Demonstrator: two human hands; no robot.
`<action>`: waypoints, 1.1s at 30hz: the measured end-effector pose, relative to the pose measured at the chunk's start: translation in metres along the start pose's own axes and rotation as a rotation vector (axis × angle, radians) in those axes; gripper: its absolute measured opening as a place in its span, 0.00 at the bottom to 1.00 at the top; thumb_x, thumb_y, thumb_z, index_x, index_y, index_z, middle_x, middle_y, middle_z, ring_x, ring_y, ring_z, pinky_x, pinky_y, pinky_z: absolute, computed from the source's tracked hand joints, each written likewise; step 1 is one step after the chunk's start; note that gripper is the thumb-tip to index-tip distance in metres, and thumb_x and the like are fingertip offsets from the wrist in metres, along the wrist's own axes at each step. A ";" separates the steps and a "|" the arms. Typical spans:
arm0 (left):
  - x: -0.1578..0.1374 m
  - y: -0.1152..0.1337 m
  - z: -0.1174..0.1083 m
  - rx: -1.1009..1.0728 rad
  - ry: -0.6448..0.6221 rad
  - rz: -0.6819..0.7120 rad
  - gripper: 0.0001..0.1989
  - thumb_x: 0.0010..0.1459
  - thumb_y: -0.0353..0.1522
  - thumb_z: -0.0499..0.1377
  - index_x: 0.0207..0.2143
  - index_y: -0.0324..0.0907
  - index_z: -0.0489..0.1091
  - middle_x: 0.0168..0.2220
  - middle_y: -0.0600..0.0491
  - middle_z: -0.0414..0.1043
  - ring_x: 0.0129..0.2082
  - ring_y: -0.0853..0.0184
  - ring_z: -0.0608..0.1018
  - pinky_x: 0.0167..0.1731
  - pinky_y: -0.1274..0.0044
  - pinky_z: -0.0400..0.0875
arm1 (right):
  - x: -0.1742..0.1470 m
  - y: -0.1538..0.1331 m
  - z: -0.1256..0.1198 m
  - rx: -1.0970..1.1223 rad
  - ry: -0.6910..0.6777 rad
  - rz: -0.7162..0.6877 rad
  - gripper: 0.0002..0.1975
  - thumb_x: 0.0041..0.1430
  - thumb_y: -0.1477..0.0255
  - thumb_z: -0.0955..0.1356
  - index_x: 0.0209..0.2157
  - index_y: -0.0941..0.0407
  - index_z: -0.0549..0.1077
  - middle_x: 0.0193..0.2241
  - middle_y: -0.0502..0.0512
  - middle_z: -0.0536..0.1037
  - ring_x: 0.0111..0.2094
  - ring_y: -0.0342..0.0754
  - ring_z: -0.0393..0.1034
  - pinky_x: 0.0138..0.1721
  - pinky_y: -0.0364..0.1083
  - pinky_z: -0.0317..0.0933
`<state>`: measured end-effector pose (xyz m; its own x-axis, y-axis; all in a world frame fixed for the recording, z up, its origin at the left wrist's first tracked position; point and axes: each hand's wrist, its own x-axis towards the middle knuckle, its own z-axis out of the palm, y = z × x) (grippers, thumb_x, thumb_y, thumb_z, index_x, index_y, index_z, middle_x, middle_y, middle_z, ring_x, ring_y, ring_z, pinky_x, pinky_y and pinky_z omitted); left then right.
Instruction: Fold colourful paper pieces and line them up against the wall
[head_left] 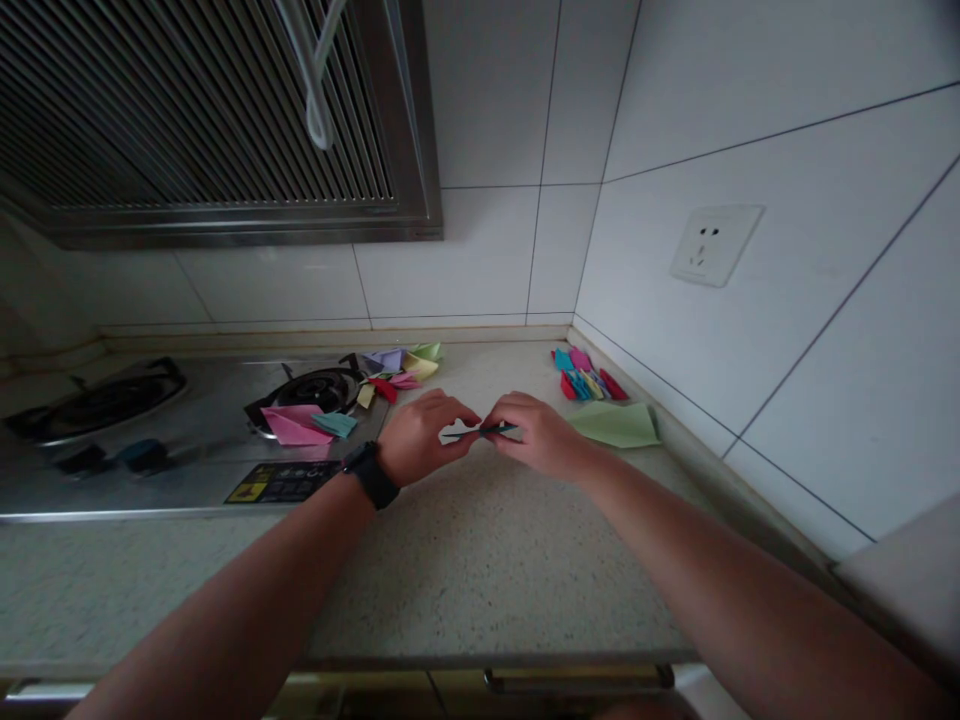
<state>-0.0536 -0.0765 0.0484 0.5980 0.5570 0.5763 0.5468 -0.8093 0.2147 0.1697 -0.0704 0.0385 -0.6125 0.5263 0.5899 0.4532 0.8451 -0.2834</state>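
Between my two hands is a small dark teal folded paper (pixel 459 435), seen nearly edge-on just above the countertop. My left hand (pixel 426 437), with a black watch (pixel 370 474) on its wrist, pinches the paper between thumb and fingers from the left. From the other side my right hand (pixel 541 435) pinches it too, and the fingertips of both hands nearly meet at its middle. My fingers hide part of its shape. A light green paper sheet (pixel 616 424) lies on the counter just right of my right hand.
Small colourful folded papers (pixel 585 378) sit in the back right corner. More folded papers (pixel 405 365) lie beside the gas stove (pixel 202 450), and a pink paper piece (pixel 294 425) rests on it. A range hood (pixel 225 225) hangs above; a wall socket (pixel 716 245) is at right.
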 end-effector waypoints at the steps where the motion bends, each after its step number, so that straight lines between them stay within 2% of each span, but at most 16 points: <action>1: 0.000 0.001 0.000 0.000 0.008 -0.005 0.10 0.58 0.37 0.59 0.39 0.42 0.74 0.34 0.50 0.75 0.35 0.64 0.73 0.38 0.73 0.67 | 0.000 0.000 0.000 -0.001 0.013 -0.004 0.03 0.58 0.73 0.68 0.35 0.55 0.74 0.32 0.54 0.75 0.37 0.48 0.68 0.42 0.47 0.60; 10: 0.001 -0.002 -0.001 0.031 0.018 0.097 0.07 0.60 0.32 0.57 0.36 0.42 0.75 0.34 0.51 0.76 0.36 0.65 0.73 0.39 0.73 0.66 | 0.000 -0.005 -0.003 -0.007 0.043 -0.027 0.02 0.59 0.74 0.67 0.34 0.55 0.73 0.30 0.53 0.74 0.36 0.48 0.66 0.41 0.47 0.60; 16: 0.001 -0.002 0.001 0.026 0.085 0.142 0.06 0.60 0.31 0.57 0.35 0.42 0.74 0.32 0.51 0.75 0.34 0.66 0.73 0.37 0.73 0.67 | 0.001 -0.004 -0.002 -0.002 0.060 -0.047 0.02 0.59 0.75 0.68 0.34 0.56 0.74 0.29 0.53 0.72 0.35 0.47 0.66 0.38 0.45 0.59; 28: -0.001 -0.007 0.001 0.004 0.037 0.009 0.05 0.58 0.33 0.60 0.36 0.43 0.74 0.31 0.54 0.73 0.31 0.69 0.72 0.33 0.76 0.65 | -0.001 -0.006 -0.007 0.059 0.064 0.004 0.04 0.60 0.76 0.66 0.35 0.56 0.73 0.31 0.53 0.71 0.35 0.46 0.66 0.39 0.45 0.59; 33: -0.002 -0.005 0.004 -0.126 0.019 -0.102 0.06 0.57 0.32 0.60 0.38 0.41 0.73 0.30 0.54 0.72 0.27 0.72 0.71 0.27 0.80 0.65 | -0.001 -0.006 -0.005 0.201 0.105 0.143 0.02 0.60 0.74 0.66 0.35 0.56 0.72 0.29 0.51 0.71 0.32 0.44 0.65 0.35 0.44 0.59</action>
<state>-0.0549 -0.0724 0.0428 0.5310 0.6350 0.5611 0.5258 -0.7662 0.3695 0.1712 -0.0762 0.0434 -0.4766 0.6376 0.6053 0.3860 0.7704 -0.5075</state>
